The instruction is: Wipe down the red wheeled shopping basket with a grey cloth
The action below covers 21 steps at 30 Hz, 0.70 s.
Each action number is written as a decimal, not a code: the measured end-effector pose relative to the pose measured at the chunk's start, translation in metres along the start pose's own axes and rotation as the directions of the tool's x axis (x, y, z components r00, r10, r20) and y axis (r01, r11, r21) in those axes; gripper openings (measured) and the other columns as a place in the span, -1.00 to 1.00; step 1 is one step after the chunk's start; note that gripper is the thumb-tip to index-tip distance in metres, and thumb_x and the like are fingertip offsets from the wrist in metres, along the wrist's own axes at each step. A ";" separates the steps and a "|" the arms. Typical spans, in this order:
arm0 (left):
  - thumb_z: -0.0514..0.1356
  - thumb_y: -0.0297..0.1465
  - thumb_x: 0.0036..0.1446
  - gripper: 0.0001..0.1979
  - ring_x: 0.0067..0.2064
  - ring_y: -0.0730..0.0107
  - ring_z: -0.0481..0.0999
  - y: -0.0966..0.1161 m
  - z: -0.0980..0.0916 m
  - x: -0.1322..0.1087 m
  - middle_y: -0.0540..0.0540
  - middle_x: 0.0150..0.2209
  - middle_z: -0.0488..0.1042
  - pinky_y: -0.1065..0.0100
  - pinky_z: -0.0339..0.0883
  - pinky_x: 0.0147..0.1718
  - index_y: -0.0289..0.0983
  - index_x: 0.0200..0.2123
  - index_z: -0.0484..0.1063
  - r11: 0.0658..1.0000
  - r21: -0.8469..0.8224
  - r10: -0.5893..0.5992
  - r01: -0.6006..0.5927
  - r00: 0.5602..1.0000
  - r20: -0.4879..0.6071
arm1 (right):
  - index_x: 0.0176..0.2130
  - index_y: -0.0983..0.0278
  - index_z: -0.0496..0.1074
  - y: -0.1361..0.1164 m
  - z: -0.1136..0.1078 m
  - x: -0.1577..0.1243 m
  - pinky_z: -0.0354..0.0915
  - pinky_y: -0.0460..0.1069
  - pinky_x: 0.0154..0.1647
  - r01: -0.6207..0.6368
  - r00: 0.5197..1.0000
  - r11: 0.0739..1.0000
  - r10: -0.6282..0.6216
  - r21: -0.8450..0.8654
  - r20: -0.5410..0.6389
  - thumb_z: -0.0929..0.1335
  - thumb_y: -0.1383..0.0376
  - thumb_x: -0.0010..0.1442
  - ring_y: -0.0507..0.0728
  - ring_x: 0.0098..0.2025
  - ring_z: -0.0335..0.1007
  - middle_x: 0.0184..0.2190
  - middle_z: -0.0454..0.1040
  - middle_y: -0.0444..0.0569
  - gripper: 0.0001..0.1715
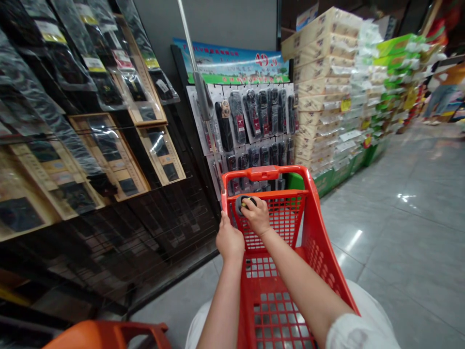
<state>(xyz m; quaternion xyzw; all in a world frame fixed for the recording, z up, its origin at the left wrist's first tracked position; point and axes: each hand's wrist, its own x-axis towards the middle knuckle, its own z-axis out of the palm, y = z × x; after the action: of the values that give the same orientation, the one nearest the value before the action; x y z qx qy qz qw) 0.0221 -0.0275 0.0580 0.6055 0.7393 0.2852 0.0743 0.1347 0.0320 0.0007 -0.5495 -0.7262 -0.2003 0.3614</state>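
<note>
My right hand (257,216) is closed on a small dark grey and black roll (240,206) with a yellowish spot in its middle; its exact kind is unclear. The roll is at the upper left corner of a red shopping cart (313,196). Just beside it, my left hand (230,238) is wrapped round the cart's left rim, thumb pointing up and fingers mostly hidden. A thin metal pole (188,36) with a grey sleeve slants down to this corner. Whether my left hand also grips the pole is hidden.
Packaged belts (263,111) hang on a rack ahead under a blue banner (232,63). Boxed belts (160,150) line the left wall. Stacked cartons (319,92) stand to the right. An orange plastic object (105,334) is at lower left. The grey tiled floor (407,232) stretches right, towards a distant person (441,92).
</note>
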 end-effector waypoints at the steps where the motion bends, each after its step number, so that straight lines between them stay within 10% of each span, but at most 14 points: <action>1: -0.06 -0.57 0.19 -0.41 -0.02 0.15 0.54 0.000 0.000 0.000 -0.31 0.15 0.39 0.30 0.40 -0.18 -0.37 0.30 0.10 1.000 0.002 0.003 -0.003 1.000 -0.001 | -0.20 0.06 0.53 0.009 -0.003 -0.006 0.08 0.10 -0.01 -0.054 0.998 0.999 0.054 0.005 -0.041 0.26 0.38 0.24 0.20 0.13 0.08 0.05 0.43 -0.13 -0.69; 4: -0.04 -0.57 0.18 -0.40 -0.02 0.12 0.54 0.001 0.001 0.001 -0.31 0.11 0.43 0.30 0.40 -0.19 -0.36 0.31 0.09 1.000 0.007 0.007 -0.007 1.000 0.000 | -0.33 0.17 0.53 0.039 -0.002 -0.039 0.10 0.14 0.04 -0.343 0.915 0.938 0.346 0.049 -0.209 0.27 0.48 0.12 0.23 0.09 0.09 0.02 0.42 -0.03 -0.70; 9: -0.04 -0.55 0.18 -0.40 -0.06 0.11 0.56 0.003 0.000 0.001 -0.31 0.09 0.44 0.29 0.41 -0.23 -0.34 0.32 0.08 1.000 0.025 0.011 -0.012 1.000 0.006 | -0.45 0.31 0.43 0.069 0.000 -0.056 0.14 0.20 0.05 -0.720 0.440 0.618 0.758 0.316 -0.481 0.27 0.47 0.00 0.23 -0.07 0.19 -0.06 0.36 0.14 -0.84; 16: -0.05 -0.53 0.19 -0.41 -0.08 0.09 0.56 0.005 -0.003 0.001 -0.27 0.12 0.42 0.25 0.40 -0.25 -0.33 0.31 0.09 0.999 0.033 0.015 -0.016 1.000 0.006 | -0.35 0.29 0.40 0.080 -0.006 -0.044 0.14 0.22 0.11 -0.687 0.377 0.590 0.788 0.424 -0.487 0.29 0.44 0.00 0.27 0.02 0.23 -0.03 0.36 0.15 -0.84; 21: -0.04 -0.53 0.19 -0.41 -0.08 0.05 0.56 0.004 -0.004 0.002 -0.32 0.08 0.44 0.23 0.41 -0.25 -0.36 0.30 0.11 0.999 0.036 0.018 -0.018 1.000 -0.009 | -0.30 0.30 0.35 0.062 0.035 -0.091 0.32 0.18 -0.07 -0.704 0.031 0.253 0.944 0.663 -0.327 0.28 0.39 -0.04 0.26 -0.14 0.37 -0.24 0.43 0.10 -0.79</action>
<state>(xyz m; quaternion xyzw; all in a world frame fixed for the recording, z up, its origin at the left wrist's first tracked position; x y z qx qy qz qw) 0.0229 -0.0268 0.0638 0.6121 0.7391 0.2754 0.0577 0.1948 0.0158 -0.0969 -0.6794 -0.0827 -0.0131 0.7290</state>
